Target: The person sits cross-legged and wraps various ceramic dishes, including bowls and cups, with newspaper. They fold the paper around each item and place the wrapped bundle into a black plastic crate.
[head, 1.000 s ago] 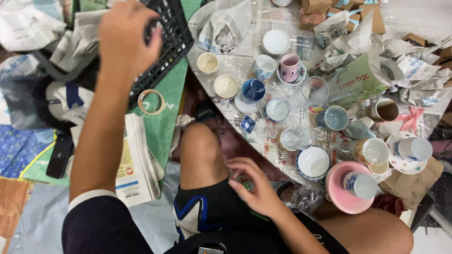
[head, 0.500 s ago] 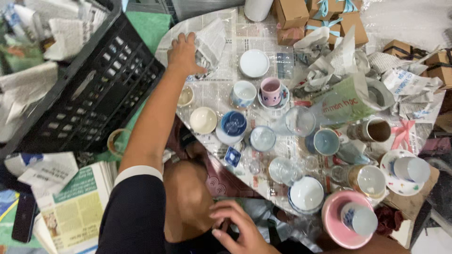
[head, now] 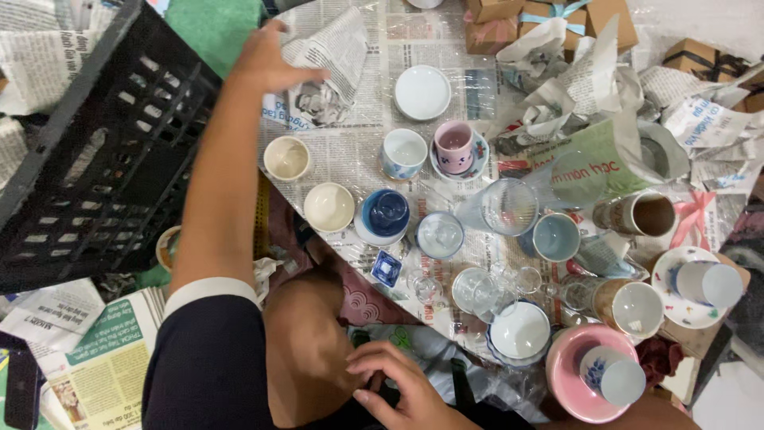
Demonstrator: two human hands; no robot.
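Your left hand [head: 274, 60] reaches over the crumpled newspaper sheet [head: 326, 68] at the table's [head: 374, 95] far edge, fingers spread and touching it, not yet closed; you seem to be fetching wrapping paper, so next pinch a corner and lift. Your right hand [head: 398, 386] rests loosely curled at your lap, holding nothing visible. What lies under the sheet is hidden.

head cam, looks straight down, close over table [head: 374, 151].
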